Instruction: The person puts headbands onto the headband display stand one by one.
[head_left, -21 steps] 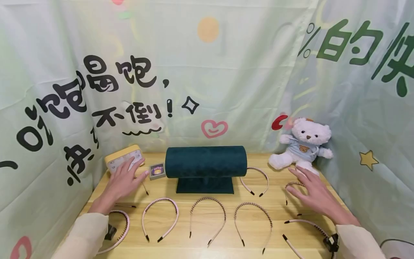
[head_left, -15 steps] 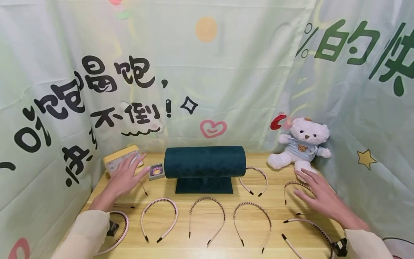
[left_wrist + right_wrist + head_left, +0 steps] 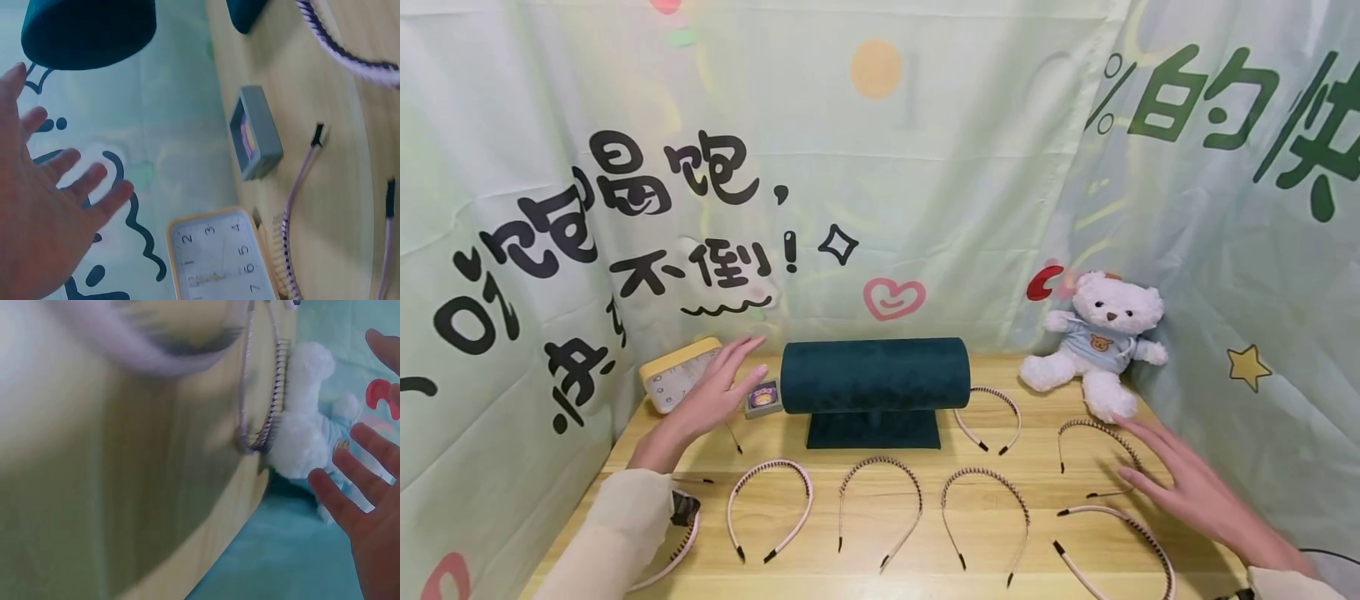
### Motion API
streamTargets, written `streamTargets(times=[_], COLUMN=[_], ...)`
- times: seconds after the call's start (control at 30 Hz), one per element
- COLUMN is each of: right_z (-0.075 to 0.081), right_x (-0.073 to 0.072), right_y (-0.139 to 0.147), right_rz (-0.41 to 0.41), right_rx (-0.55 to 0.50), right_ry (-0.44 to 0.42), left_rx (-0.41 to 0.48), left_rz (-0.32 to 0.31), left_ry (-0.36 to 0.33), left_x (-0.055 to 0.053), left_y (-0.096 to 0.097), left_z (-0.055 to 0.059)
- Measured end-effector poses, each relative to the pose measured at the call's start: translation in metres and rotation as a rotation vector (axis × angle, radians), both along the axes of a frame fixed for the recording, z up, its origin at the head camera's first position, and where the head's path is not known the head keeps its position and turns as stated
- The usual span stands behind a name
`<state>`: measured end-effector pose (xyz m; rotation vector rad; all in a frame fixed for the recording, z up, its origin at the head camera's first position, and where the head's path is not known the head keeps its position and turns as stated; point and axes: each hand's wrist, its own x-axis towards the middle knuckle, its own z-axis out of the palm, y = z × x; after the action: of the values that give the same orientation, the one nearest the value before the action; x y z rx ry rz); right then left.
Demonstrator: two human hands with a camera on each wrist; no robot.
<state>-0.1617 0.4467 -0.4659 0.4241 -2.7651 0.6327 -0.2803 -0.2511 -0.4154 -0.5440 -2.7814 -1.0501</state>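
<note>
My left hand hovers with fingers extended in front of the yellow-framed clock, left of the dark green velvet roll stand. Nothing is in its grasp; the left wrist view shows its spread fingers. On the right, my right hand hangs above the table with straight fingers, partly over a twisted headband. It holds nothing either. In front of the stand lie a pink headband and two thin twisted headbands. Another pink headband lies at the right front.
A white teddy bear in a blue top sits at the back right corner. Between clock and stand is a small grey box. One headband lies right of the stand. Printed cloth hangs on the back and sides.
My left hand has moved right and lifted off the clock's front, showing more of its dial. My right hand has drawn back toward the right, uncovering more of the twisted headband.
</note>
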Motion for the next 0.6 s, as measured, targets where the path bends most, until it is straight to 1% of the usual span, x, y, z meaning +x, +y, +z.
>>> streamTargets(times=[0.2, 0.27, 0.33, 0.43, 0.47, 0.6], right_z=[-0.011, -0.015, -0.019, -0.023, -0.025, -0.032], right_x=[0.014, 0.019, 0.022, 0.026, 0.026, 0.032], right_y=[0.013, 0.018, 0.023, 0.029, 0.031, 0.035], right_rz=[-0.018, -0.030, -0.043, -0.054, -0.046, -0.006], right_rx=[0.039, 0.039, 0.039, 0.013, 0.000, -0.073], right_ry=[-0.009, -0.037, -0.069, -0.122, -0.120, -0.128], left_rx=[0.092, 0.130, 0.185, 0.255, 0.274, 0.296], left_rz=[-0.077, -0.105, -0.136, -0.172, -0.181, -0.196], left_ry=[-0.013, -0.027, -0.060, -0.104, -0.121, -0.143], left_x=[-0.005, -0.007, -0.009, -0.012, -0.012, -0.014], left_y=[0.012, 0.016, 0.019, 0.021, 0.022, 0.024], left_z=[-0.001, -0.001, -0.001, -0.002, -0.003, -0.006])
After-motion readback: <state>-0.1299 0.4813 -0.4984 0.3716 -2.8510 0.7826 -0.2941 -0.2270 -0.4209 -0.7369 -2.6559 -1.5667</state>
